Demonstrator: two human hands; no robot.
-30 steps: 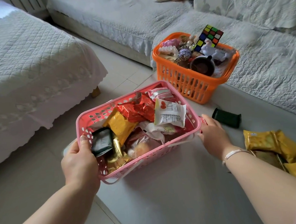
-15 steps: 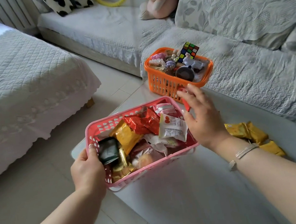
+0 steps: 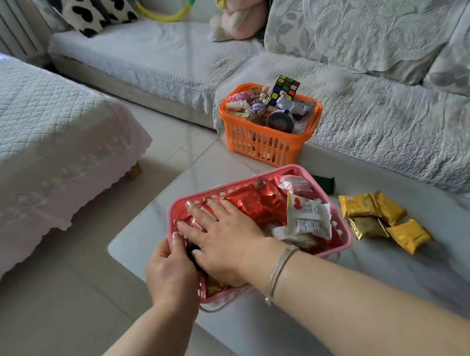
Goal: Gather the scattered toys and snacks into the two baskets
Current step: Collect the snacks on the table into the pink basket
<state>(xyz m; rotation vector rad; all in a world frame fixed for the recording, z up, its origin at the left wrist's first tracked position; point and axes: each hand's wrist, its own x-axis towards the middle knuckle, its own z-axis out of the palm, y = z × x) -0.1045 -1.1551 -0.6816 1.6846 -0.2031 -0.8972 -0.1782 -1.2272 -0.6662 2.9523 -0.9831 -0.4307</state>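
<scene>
The fingers (image 3: 199,212) of the right hand (image 3: 227,238) are lying spread and nearly straight, pressing flat on the snack packets inside the pink basket (image 3: 341,234), curled round nothing. The left hand (image 3: 170,271) is gripping the near left corner of that basket, its fingers (image 3: 176,239) hooking over the rim while the thumb is hidden. A thin bracelet (image 3: 278,267) is sitting on the right wrist. Inside the pink basket, red foil packets (image 3: 256,203) are lying toward the far side and a white packet with red hearts (image 3: 307,217) is leaning at the right. The basket is resting at the near left corner of the pale desk (image 3: 421,287). Just to its right, on the desk, four gold packets (image 3: 382,218) are lying in a loose cluster, touching one another. A dark green object (image 3: 325,183) is lying just beyond the basket's far right corner. Farther off, at the desk's far edge against the sofa (image 3: 400,126), an orange basket (image 3: 268,143) is standing, holding small toys with a colour cube (image 3: 284,87) perching on top. A quilted bed (image 3: 29,145) is filling the left side.
</scene>
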